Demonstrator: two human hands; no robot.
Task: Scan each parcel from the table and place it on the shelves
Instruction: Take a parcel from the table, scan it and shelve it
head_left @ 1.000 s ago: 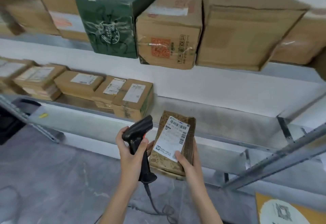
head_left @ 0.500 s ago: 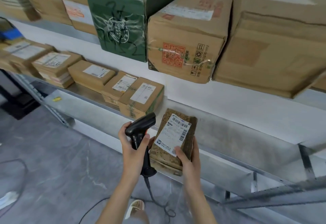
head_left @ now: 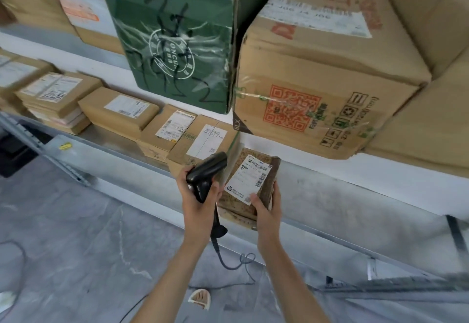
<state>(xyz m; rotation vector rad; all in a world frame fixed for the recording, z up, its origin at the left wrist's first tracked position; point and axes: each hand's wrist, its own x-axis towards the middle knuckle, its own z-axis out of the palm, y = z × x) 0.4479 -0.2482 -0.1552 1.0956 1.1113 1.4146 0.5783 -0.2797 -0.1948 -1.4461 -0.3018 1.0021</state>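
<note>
A grey metal shelf [head_left: 330, 195] runs along a white wall above a mottled grey floor [head_left: 76, 233], carrying a row of small labelled boxes [head_left: 121, 111], with a green carton [head_left: 175, 43] and large brown cartons [head_left: 317, 89] on the tier above. The left hand [head_left: 200, 200] grips a black scanner [head_left: 206, 175]. The right hand [head_left: 266, 208] holds the brown parcel [head_left: 253, 183], label up, over the shelf's front edge.

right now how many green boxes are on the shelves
1. The green box stands on the upper shelf, touching a brown carton with an orange QR code. Others may sit outside the view.
</note>
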